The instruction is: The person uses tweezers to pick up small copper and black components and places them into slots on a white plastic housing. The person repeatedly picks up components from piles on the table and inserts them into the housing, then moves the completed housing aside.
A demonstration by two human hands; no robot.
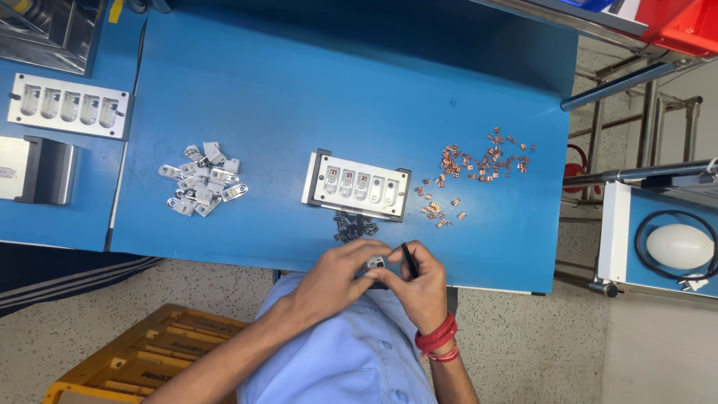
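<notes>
Keep your left hand [340, 273] pinched firmly on the small metal part [375, 262] while your right hand [420, 288], gripping the tweezers [409, 261], works close over it.

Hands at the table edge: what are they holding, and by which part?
The left hand pinches a small metal piece by its edges. The right hand grips black tweezers around the lower part, tips up.

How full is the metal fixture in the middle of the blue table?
Partly full. The metal fixture has five slots in a row: the three left ones hold parts with copper-coloured bits, while the two right ones look empty.
</notes>
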